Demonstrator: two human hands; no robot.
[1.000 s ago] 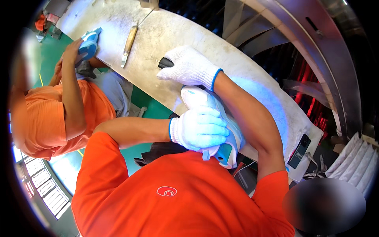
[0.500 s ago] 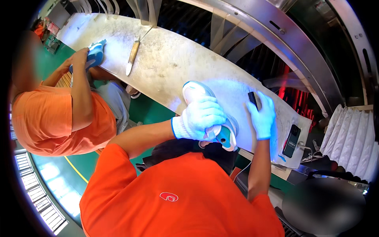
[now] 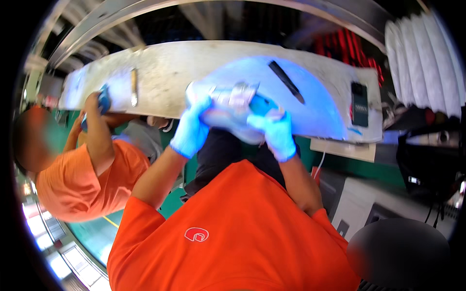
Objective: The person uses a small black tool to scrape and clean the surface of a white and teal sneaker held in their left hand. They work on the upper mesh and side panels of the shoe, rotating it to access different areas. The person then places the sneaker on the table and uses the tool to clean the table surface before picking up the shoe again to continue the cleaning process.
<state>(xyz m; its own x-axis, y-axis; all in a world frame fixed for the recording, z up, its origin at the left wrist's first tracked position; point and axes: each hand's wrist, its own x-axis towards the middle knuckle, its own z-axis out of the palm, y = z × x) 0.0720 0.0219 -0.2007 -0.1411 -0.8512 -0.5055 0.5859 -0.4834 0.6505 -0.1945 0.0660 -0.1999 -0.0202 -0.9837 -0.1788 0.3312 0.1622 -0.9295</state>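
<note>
A white and teal sports shoe, blurred by motion, is held between my gloved hands over the near edge of the worktable. My left hand grips one end of it, the fingers wrapped round its side. At the other end, by the teal collar, my right hand is closed on the shoe. Both hands wear white knit gloves that look blue under the light. Beyond the right hand, a long black tapered tool lies on the table; its exact kind does not show.
A wooden-handled knife lies on the table's left part. A co-worker in an orange shirt sits at the left with a blue shoe part. To the right lie a dark phone and, beyond it, a white ribbed duct.
My right hand has left the black tool on the table and come over to the shoe. The shoe is now turned more level, with both hands on it. The whole view has swung round.
</note>
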